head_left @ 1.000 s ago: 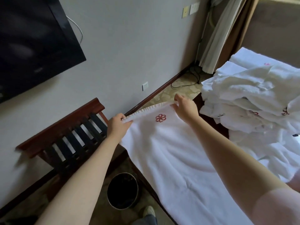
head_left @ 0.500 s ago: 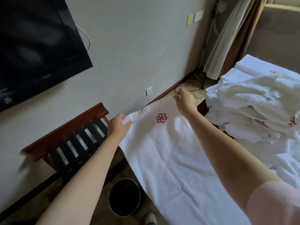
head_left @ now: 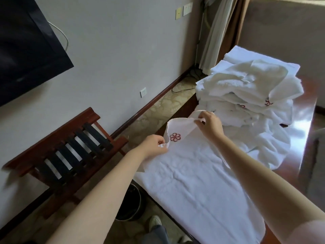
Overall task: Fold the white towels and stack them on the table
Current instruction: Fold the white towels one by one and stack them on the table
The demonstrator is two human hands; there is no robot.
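The left forearm [head_left: 109,187] half hides the bin [head_left: 136,204].

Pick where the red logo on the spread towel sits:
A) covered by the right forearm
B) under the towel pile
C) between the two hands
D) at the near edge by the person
C: the logo shows on the towel between the left hand and the right hand, which both pinch its far edge.

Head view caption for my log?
Left hand and right hand pinch far corners of the white towel on the table, beside a towel pile.
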